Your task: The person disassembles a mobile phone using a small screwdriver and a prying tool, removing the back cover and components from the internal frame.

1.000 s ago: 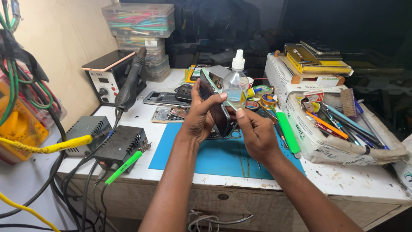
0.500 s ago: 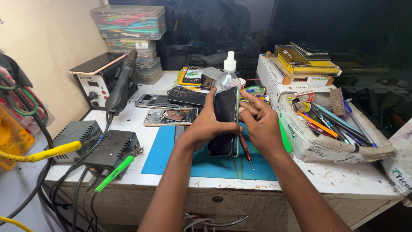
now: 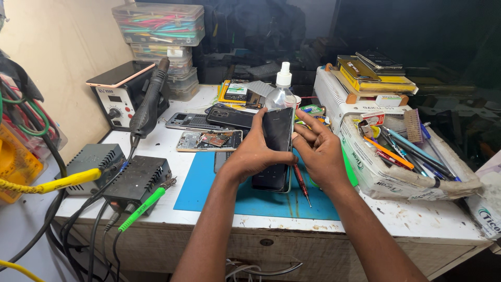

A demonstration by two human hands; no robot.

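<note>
My left hand (image 3: 255,151) grips the dark phone (image 3: 276,130) upright so my right hand (image 3: 321,151), fingers spread, can reach its edge

Two bare forearms rise from the near edge of the scene, with no sleeve, watch, bracelet or glove on either. The left hand (image 3: 255,151) and the right hand (image 3: 321,151) carry no rings on the fingers that show. Fingernails are short and unpainted. Nothing of the person's clothing enters the head camera's view.
</note>
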